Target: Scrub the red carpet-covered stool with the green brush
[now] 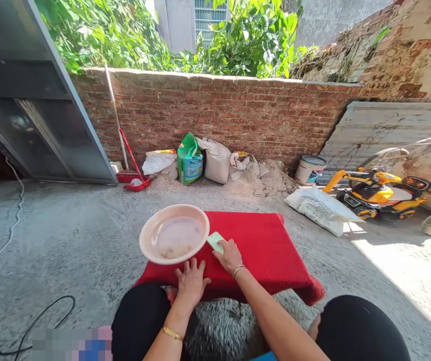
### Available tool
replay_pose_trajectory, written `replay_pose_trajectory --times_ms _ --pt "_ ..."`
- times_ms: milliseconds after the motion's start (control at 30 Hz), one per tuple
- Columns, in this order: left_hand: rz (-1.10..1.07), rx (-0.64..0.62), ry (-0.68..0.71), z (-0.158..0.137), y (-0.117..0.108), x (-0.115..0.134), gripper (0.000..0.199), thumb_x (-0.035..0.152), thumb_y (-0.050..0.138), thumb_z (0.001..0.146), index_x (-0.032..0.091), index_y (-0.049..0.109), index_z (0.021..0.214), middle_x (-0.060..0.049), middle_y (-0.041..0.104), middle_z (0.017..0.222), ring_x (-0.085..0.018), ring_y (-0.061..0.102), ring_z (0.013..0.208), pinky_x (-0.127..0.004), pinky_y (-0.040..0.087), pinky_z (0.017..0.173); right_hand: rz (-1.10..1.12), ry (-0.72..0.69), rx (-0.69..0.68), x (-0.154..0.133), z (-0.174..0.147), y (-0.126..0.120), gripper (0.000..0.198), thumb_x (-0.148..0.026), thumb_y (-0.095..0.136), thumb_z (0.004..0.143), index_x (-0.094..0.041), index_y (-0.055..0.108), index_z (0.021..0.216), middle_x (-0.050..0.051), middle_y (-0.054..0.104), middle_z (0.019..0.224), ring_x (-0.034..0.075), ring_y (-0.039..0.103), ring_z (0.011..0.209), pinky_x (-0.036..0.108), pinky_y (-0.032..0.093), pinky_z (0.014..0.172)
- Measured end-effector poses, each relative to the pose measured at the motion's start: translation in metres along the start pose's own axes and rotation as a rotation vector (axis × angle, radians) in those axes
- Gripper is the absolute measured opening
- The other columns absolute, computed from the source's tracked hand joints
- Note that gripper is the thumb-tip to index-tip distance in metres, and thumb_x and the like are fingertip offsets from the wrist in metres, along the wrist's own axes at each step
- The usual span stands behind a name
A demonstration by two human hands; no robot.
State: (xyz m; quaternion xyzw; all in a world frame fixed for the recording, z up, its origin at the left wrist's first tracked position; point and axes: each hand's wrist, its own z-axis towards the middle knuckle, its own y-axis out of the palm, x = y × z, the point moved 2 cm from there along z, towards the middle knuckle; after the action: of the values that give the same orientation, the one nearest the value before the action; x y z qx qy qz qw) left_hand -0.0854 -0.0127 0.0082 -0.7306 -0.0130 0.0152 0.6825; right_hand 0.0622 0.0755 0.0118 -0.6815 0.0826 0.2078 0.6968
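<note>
A red cloth [249, 240] with a fuzzy surface covers a low stand between my knees and hangs over its front edge. On its left part rests a pale pink basin [151, 250] with water and some sediment at the bottom. My left hand [192, 283] lies with spread fingers on the cloth, just in front of the basin's rim. In my right hand [230, 258] is a pale green flat, rounded block [215, 240], held against the cloth beside the basin. Its underside is hidden, so its exact kind cannot be told.
Sacks [217, 160] and heaped sand [264, 183] line the brick wall [215, 108]. A red dustpan [138, 184] stands left of them. On the right are a white sack [320, 208], a bucket [310, 169] and a yellow toy excavator [381, 193]. Cables [16, 215] cross the floor at left.
</note>
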Motion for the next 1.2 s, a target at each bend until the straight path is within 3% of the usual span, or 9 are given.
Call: replay_pose_trajectory --times_ms 100,233,300,400,633,733,967,1067,1200 --pt "-0.028 -0.024 -0.002 -0.001 -0.002 -0.002 0.053 0.043 0.054 0.086 0.028 0.048 0.137 -0.016 0.044 0.142 -0.039 0.038 0.128 -0.060 0.034 0.097 -0.046 0.090 -0.003 0.036 0.000 -0.012 0.042 -0.049 0.060 0.086 -0.032 0.059 0.124 0.007 0.054 0.106 0.021 0.056 0.096 0.031 0.041 0.084" --pt "-0.081 -0.017 0.029 -0.003 -0.008 0.001 0.053 0.039 0.056 0.085 0.024 0.049 0.136 -0.016 0.044 0.140 -0.035 0.037 0.130 -0.053 0.030 0.104 -0.081 0.443 0.094 0.114 -0.011 -0.056 0.047 -0.052 0.050 0.090 -0.027 0.055 0.130 0.010 0.053 0.105 0.023 0.057 0.097 0.034 0.041 0.084" --pt "-0.114 -0.002 0.102 -0.005 -0.009 0.007 0.053 0.037 0.056 0.085 0.025 0.048 0.136 -0.014 0.044 0.141 -0.032 0.037 0.131 -0.049 0.028 0.107 -0.052 0.563 0.138 0.134 -0.019 -0.071 0.051 -0.055 0.047 0.091 -0.024 0.054 0.131 0.012 0.052 0.106 0.025 0.057 0.097 0.035 0.042 0.083" --pt "-0.154 -0.007 0.189 -0.005 -0.007 0.018 0.056 0.040 0.056 0.085 0.030 0.044 0.139 -0.011 0.039 0.146 -0.033 0.036 0.132 -0.054 0.025 0.109 0.005 0.523 0.174 0.120 -0.027 -0.067 0.050 -0.055 0.047 0.090 -0.025 0.055 0.129 0.012 0.053 0.105 0.025 0.057 0.096 0.035 0.042 0.082" --pt "-0.097 -0.043 0.156 0.007 -0.001 0.026 0.058 0.044 0.055 0.085 0.029 0.044 0.139 -0.012 0.038 0.147 -0.038 0.033 0.134 -0.063 0.026 0.105 -0.006 0.065 0.063 0.019 -0.024 -0.004 0.039 -0.041 0.059 0.086 -0.027 0.060 0.122 0.008 0.053 0.106 0.022 0.053 0.097 0.030 0.039 0.086" --pt "-0.104 -0.048 0.157 0.009 -0.001 0.024 0.058 0.045 0.056 0.083 0.030 0.044 0.138 -0.012 0.038 0.148 -0.037 0.033 0.134 -0.062 0.025 0.105 -0.067 0.074 0.041 0.032 -0.021 -0.007 0.040 -0.044 0.058 0.086 -0.029 0.059 0.123 0.008 0.053 0.107 0.023 0.054 0.098 0.031 0.039 0.086" --pt "-0.134 -0.071 0.186 0.010 -0.003 0.025 0.057 0.044 0.056 0.083 0.027 0.045 0.137 -0.013 0.038 0.148 -0.038 0.032 0.135 -0.063 0.026 0.105 -0.050 0.552 0.133 0.135 -0.037 -0.065 0.048 -0.053 0.048 0.090 -0.026 0.054 0.129 0.010 0.052 0.106 0.024 0.059 0.096 0.033 0.043 0.081" --pt "-0.125 -0.066 0.195 0.011 -0.005 0.025 0.056 0.044 0.055 0.084 0.027 0.045 0.136 -0.013 0.038 0.147 -0.037 0.032 0.135 -0.063 0.026 0.105 -0.005 0.558 0.153 0.124 -0.046 -0.066 0.048 -0.053 0.049 0.089 -0.025 0.055 0.127 0.010 0.052 0.107 0.024 0.059 0.095 0.033 0.044 0.079" --pt "-0.102 -0.078 0.195 0.011 -0.006 0.023 0.058 0.046 0.054 0.083 0.028 0.043 0.138 -0.013 0.037 0.148 -0.038 0.030 0.136 -0.062 0.025 0.105 0.000 0.198 0.107 0.059 -0.053 -0.035 0.039 -0.048 0.056 0.088 -0.026 0.059 0.120 0.007 0.053 0.104 0.020 0.057 0.095 0.029 0.042 0.082"
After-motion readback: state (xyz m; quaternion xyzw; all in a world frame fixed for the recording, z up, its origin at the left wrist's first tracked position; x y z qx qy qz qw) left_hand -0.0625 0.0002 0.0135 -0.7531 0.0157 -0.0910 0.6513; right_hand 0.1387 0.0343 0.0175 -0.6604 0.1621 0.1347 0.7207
